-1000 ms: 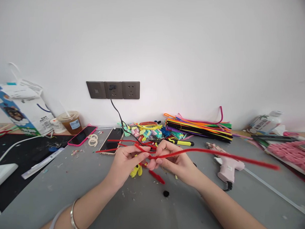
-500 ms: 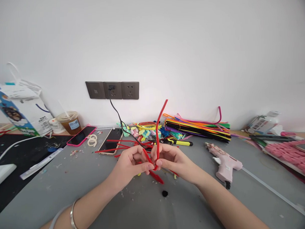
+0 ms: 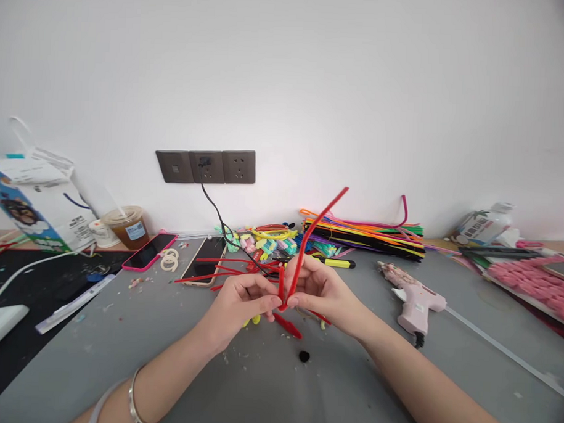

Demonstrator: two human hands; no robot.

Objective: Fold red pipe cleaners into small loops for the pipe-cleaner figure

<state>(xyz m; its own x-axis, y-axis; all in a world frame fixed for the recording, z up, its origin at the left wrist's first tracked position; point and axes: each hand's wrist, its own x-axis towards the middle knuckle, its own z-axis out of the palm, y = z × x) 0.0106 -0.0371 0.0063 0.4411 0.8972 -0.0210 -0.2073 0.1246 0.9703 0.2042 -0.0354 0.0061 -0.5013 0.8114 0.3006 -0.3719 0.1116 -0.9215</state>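
Note:
Between my two hands is a red pipe cleaner (image 3: 307, 240), bent sharply near its lower end. Its long part rises to the upper right, and a short folded part stands up at the left. My left hand (image 3: 246, 303) pinches it by the bend with thumb and fingers. Close beside, my right hand (image 3: 323, 293) grips the base of the long part. Below the hands, a red fuzzy piece (image 3: 288, 326) and a black pompom (image 3: 304, 356) lie on the grey table. Yellow bits are partly hidden behind my fingers, and more red pipe cleaners (image 3: 206, 275) lie behind my left hand.
A bundle of coloured pipe cleaners (image 3: 364, 236) lies by the wall, with yellow-handled pliers (image 3: 338, 263) in front. To the right sits a pink glue gun (image 3: 417, 299) with a long glue stick. Phones (image 3: 148, 252) and a drink cup (image 3: 126, 226) are at the left.
The pipe cleaner's long part has swung from pointing right to standing up, then leaned to the upper right. Its short part is now more upright. Both hands keep their pinch.

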